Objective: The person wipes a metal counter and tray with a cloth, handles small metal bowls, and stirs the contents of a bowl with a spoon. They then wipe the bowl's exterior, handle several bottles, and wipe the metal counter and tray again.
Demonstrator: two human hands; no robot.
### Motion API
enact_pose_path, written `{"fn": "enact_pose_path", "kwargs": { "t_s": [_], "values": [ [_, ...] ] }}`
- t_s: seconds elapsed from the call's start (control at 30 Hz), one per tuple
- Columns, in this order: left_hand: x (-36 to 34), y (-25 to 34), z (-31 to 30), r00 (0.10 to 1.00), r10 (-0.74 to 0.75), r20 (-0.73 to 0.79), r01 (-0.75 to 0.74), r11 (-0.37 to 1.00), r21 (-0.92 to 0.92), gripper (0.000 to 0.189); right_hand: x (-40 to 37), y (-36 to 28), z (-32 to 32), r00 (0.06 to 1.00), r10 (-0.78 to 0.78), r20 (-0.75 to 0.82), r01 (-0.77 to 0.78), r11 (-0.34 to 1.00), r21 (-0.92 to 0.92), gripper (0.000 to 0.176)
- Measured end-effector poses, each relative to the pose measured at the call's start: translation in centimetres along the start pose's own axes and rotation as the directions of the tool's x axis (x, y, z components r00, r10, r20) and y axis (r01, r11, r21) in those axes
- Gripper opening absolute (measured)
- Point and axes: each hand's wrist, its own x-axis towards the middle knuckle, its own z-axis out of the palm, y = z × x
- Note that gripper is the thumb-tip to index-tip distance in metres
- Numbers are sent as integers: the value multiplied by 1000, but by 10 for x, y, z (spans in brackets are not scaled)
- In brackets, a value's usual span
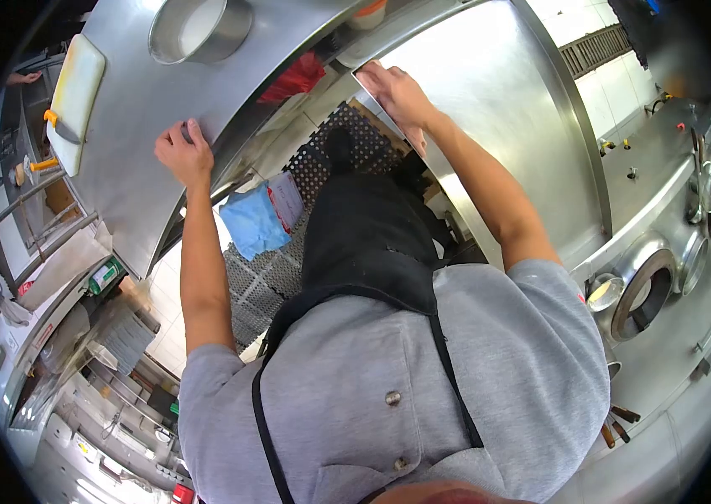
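The left hand (183,153) rests on the left counter's (137,76) near edge, fingers curled; what they pinch, I cannot tell. The right hand (397,91), fingers together, lies flat on the right table's (490,109) corner.

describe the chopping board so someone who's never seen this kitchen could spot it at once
Start at the steel counter whose edge the left hand rests on. Left of the round metal bowl in the picture, at the counter's edge, lies the chopping board. It is the only flat, pale slab with rounded corners, and an orange-handled knife lies across it.
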Motion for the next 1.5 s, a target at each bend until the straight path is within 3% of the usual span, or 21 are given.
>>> {"fn": "enact_pose_path", "kwargs": {
  "t_s": [0.07,0.13,0.2,0.23,0.3,0.4,0.53,0.6,0.63,0.67,0.7,0.8,0.87,1.0,1.13,1.2,1.23,1.27,1.3,1.43,1.5],
  "values": [
    [-1,0,-1,999,42,-26,-41,999,22,29,12,7,-3,998,52,26,-56,982,182,53],
    [-2,-3,1,998,52,-33,-51,998,31,30,22,14,-9,896,285,341,-440,668,600,49],
    [4,-2,3,995,75,-61,-73,997,25,30,18,12,-22,890,320,325,-456,645,613,46],
    [2,-2,2,997,61,-53,-58,997,52,30,8,17,-22,840,346,417,-531,368,764,46],
    [4,0,3,997,37,-61,-34,997,63,31,-18,18,-36,790,255,558,-549,-113,828,48],
    [-2,-8,2,997,46,-64,-45,999,23,31,-58,-12,-42,891,34,452,-437,-206,876,42],
    [-5,-8,0,999,20,-47,-21,1000,-21,30,-94,-79,-25,956,20,294,-292,-68,954,48],
    [-2,-7,0,997,13,-80,-18,998,-55,30,-104,-101,6,954,95,284,-270,-134,953,50],
    [-2,-9,2,996,10,-86,-15,998,-62,30,-103,-92,37,949,168,268,-276,27,961,48],
    [-3,-9,4,996,10,-88,-16,997,-71,29,-106,-99,65,939,276,204,-341,675,655,37],
    [-2,-9,6,996,19,-89,-27,996,-82,29,-101,-89,93,860,366,356,-319,929,-186,30],
    [3,-15,10,990,61,-129,-76,990,-119,30,-115,-114,100,860,426,283,-456,889,49,32],
    [-4,-21,11,994,52,-100,-62,993,-100,29,-132,-109,87,915,315,252,-375,894,243,33],
    [0,-11,7,998,23,-61,-29,995,-96,29,-157,-115,-36,908,270,321,-393,813,429,26],
    [-1,-10,6,998,15,-65,-17,999,-31,29,-223,-57,-130,817,473,329,-576,692,436,23],
    [0,-10,6,998,18,-68,-19,1000,-19,29,-256,-5,-147,639,724,258,-723,452,523,34],
    [0,-9,6,998,20,-59,-20,1000,2,29,-258,4,-137,638,721,269,-725,447,524,34],
    [0,-9,5,999,20,-50,-19,999,25,29,-259,13,-126,538,831,-142,-819,555,145,42],
    [0,-8,3,999,19,-45,-17,999,39,29,-260,21,-114,485,683,-547,-872,430,-236,50],
    [2,-3,1,998,16,-53,-12,996,85,28,-224,24,-22,439,624,-647,-898,315,-306,64],
    [-1,-1,0,999,4,-42,0,995,95,28,-203,24,-2,762,238,-602,-535,755,-379,67]
  ]
}}
